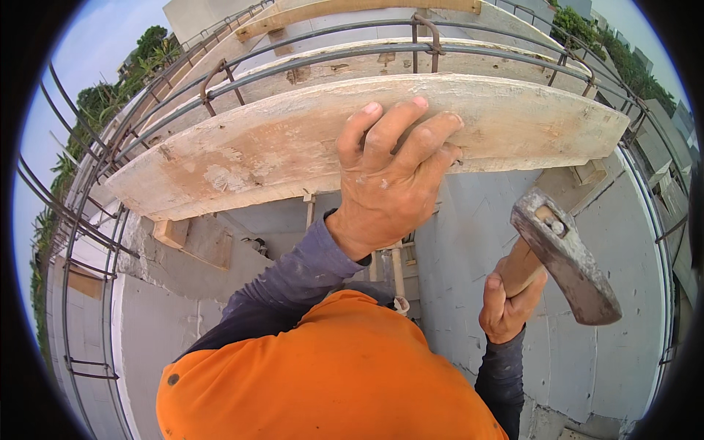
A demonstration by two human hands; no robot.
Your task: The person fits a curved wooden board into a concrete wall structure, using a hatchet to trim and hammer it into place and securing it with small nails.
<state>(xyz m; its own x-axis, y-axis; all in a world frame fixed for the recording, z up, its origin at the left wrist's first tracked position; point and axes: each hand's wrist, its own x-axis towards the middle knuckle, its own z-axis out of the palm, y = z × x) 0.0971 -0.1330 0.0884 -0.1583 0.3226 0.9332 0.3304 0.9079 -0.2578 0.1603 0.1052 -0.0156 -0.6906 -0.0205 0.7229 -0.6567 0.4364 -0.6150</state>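
Observation:
My left hand [389, 180] presses on the face of a long, pale wooden board [279, 147] stained with dried mortar. Its fingers are bent and slightly apart, with the tips below the board's top edge; the thumb is hidden. In my right hand [508, 304] is the wooden handle of a hammer [565, 257], gripped close below its heavy, worn steel head. The hammer is raised to the right of the board and apart from it. Under the board, wooden pieces show at the left [172, 233] and right [587, 172] ends.
Steel reinforcing bars [315, 62] with bent ties run just beyond the board, and more bars [70, 293] curve down the left. Further boards [257, 92] stand behind. Grey block walls [609, 293] flank a deep gap holding timber props [398, 271].

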